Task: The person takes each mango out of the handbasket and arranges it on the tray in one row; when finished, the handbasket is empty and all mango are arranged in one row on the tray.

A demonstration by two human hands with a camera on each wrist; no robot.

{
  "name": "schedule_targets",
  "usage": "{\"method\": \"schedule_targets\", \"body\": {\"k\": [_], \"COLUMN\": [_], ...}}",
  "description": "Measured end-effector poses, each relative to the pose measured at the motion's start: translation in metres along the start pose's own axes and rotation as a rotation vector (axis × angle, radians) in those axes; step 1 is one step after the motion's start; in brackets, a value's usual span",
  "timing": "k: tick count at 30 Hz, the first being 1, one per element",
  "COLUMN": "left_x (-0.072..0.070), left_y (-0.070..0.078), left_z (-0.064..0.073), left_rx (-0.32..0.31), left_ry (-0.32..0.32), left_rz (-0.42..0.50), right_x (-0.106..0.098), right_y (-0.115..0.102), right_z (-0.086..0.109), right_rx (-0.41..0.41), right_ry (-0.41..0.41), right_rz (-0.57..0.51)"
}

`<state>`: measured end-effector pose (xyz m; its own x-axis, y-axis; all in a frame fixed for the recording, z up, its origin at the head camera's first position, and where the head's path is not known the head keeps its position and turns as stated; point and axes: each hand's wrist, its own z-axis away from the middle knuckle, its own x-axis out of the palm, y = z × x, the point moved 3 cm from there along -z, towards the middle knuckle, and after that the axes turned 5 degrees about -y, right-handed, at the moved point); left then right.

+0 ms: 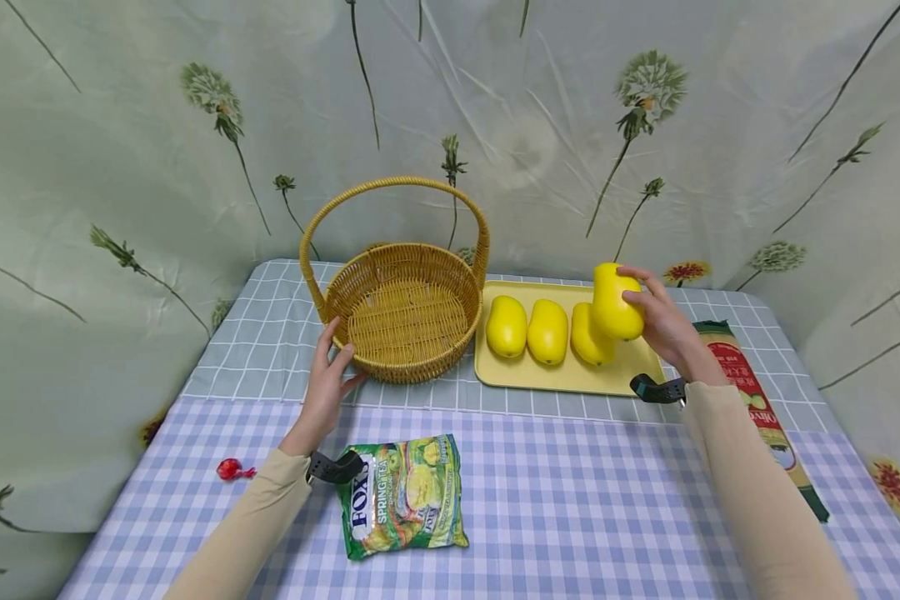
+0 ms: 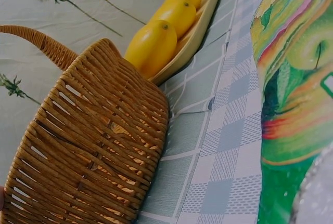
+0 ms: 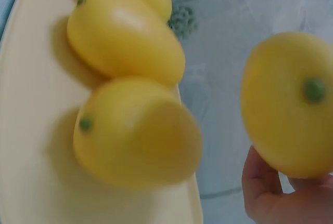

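A yellow mango [image 1: 617,302] is gripped in my right hand [image 1: 663,321], raised above the right part of a pale yellow tray [image 1: 637,371]. Three more mangoes [image 1: 547,332] lie in a row on that tray; the raised one partly covers the rightmost in the head view. In the right wrist view, the held mango [image 3: 291,104] shows its green stem end, fingers beneath it. My left hand [image 1: 326,379] touches the near left rim of a round wicker basket [image 1: 408,325] with a tall arched handle. How firmly those fingers hold the rim is hidden in the left wrist view.
A green Fox's candy bag [image 1: 405,496] lies in front of the basket. Left of it sits a red wrapped candy [image 1: 232,469]. A long red and tan packet [image 1: 757,408] lies right of the tray, beside my right forearm. A flower-print curtain [image 1: 525,142] hangs behind the table.
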<state>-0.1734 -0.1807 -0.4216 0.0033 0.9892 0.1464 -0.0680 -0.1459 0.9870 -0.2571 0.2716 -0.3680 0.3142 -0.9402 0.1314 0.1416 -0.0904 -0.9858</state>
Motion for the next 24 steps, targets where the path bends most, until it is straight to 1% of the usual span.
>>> {"method": "schedule_targets", "body": {"k": [4, 7, 10, 14, 18, 21, 24], "left_x": [-0.004, -0.005, -0.006, -0.007, -0.006, -0.006, -0.006], "left_y": [-0.009, -0.011, -0.013, -0.014, -0.014, -0.014, -0.013], "left_z": [-0.004, -0.004, -0.005, -0.005, -0.005, -0.005, -0.005], "left_rx": [0.022, 0.036, 0.033, 0.029, 0.029, 0.031, 0.040], "left_ry": [-0.007, -0.011, -0.010, -0.012, -0.016, -0.016, -0.013], "left_rz": [-0.008, -0.012, -0.013, 0.001, 0.004, -0.011, -0.024], "right_x": [-0.016, -0.027, -0.036, -0.045, -0.050, -0.050, -0.046], "right_y": [0.005, 0.011, 0.018, 0.033, 0.045, 0.050, 0.049], "right_z": [0.008, 0.014, 0.017, 0.020, 0.021, 0.021, 0.020], "right_rx": [0.017, 0.032, 0.072, 0.164, 0.241, 0.263, 0.268], "right_ry": [0.068, 0.129, 0.185, 0.250, 0.284, 0.291, 0.295], "right_rz": [0.017, 0.035, 0.060, 0.141, 0.233, 0.301, 0.388]}}
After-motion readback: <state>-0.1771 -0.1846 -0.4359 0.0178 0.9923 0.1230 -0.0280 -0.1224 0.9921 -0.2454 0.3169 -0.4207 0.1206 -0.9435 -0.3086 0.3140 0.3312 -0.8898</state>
